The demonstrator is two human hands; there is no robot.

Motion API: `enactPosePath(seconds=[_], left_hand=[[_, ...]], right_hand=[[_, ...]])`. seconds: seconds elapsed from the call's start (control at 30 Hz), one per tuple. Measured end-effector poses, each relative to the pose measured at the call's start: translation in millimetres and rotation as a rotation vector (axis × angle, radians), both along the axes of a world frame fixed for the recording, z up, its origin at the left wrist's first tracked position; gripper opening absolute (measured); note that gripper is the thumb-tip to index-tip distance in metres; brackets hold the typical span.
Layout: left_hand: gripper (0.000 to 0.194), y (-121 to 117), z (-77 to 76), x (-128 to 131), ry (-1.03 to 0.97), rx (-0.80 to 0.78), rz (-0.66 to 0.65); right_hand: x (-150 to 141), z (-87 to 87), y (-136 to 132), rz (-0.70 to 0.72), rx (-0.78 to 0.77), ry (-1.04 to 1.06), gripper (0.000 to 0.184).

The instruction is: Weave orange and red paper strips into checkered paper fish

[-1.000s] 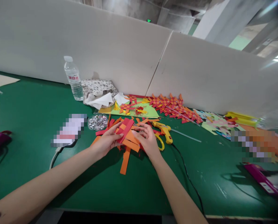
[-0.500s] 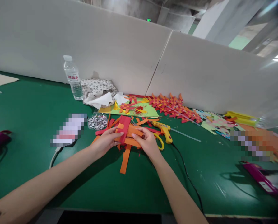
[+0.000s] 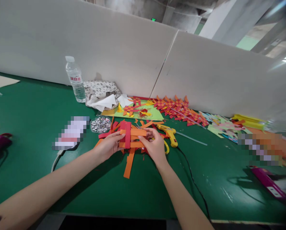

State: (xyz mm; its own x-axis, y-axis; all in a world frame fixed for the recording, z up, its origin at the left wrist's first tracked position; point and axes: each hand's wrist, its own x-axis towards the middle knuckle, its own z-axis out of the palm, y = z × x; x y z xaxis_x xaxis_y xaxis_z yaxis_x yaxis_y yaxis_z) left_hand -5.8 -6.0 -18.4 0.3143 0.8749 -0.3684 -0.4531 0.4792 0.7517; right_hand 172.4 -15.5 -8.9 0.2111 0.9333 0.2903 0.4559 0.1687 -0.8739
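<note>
Between my two hands is a partly woven piece of red and orange paper strips [image 3: 128, 135], held above the green table. Its red strips run up and down and its orange strips run sideways. My left hand [image 3: 109, 146] pinches the left side, thumb on the red strips. My right hand [image 3: 154, 145] is closed on the right ends of the orange strips. Loose red and orange paper strips [image 3: 128, 164] lie beneath. Just right of my right hand is a yellow glue gun [image 3: 170, 134], and yellow-handled scissors [image 3: 167, 147] are partly hidden behind that hand.
A clear tub of googly eyes [image 3: 100, 124], a phone [image 3: 72, 132] on a cable and a water bottle [image 3: 75, 80] stand to the left. Finished woven paper fish [image 3: 178, 110] are piled along the grey partition [image 3: 97, 41]. A purple power strip [image 3: 267, 182] lies at right.
The red strips in the woven piece have shifted and now stand more upright, with orange showing between them. My right hand has turned slightly; my left hand stays nearly in place.
</note>
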Motion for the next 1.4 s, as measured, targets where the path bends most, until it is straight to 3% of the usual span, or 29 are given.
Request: enactPosePath(seconds=[0.4, 1.0, 1.4], left_hand=[[0.017, 0.9, -2.3, 0.1, -0.025, -0.005, -0.011], [0.016, 0.2, -0.8, 0.1, -0.013, -0.029, 0.033], [0.013, 0.1, 1.6, 1.4, 0.016, -0.047, 0.04]], right_hand=[[-3.1, 3.0, -6.4, -0.05, 0.118, -0.061, 0.019], [-2.8, 3.9, -9.9, -0.106, 0.403, -0.455, 0.009], [-6.1, -3.3, -13.4, 0.159, 0.386, -0.502, 0.017]])
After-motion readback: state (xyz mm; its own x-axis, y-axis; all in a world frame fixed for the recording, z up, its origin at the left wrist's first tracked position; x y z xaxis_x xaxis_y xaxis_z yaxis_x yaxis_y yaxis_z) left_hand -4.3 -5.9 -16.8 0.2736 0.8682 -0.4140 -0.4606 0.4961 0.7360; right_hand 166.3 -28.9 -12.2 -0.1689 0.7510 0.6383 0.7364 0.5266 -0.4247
